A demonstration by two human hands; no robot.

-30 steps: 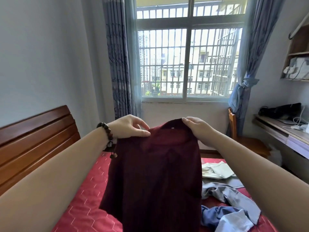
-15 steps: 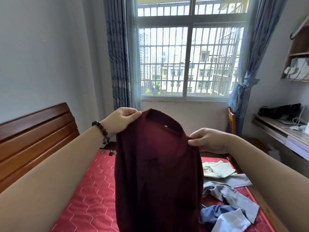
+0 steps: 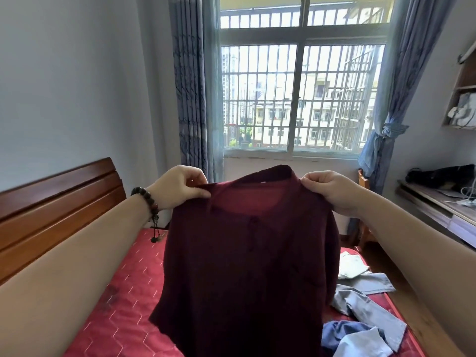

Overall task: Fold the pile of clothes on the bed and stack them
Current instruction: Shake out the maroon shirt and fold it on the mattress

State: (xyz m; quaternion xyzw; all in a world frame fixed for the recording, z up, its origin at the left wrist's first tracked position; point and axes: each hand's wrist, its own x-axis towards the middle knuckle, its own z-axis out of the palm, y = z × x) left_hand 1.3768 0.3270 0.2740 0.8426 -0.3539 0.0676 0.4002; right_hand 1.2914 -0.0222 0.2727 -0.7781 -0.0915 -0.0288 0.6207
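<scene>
The maroon shirt (image 3: 247,266) hung in the air above the red bed (image 3: 116,318), held up in front of you with its collar and button placket facing you. Your left hand (image 3: 180,186) pinched the left shoulder seam and your right hand (image 3: 332,189) pinched the right one, both clenched on cloth. To do this step well, you probably needed to keep the shoulders level and taut, let the body hang straight, then lower it face down onto bare mattress, well apart from the loose clothes (image 3: 360,305) at the right, before folding the sleeves in. A slack pinch could have let one side sag and crease.

Compared with half a second earlier, your right hand had risen to match the left, the shirt had spread wider, and the neckline had opened toward you.
</scene>
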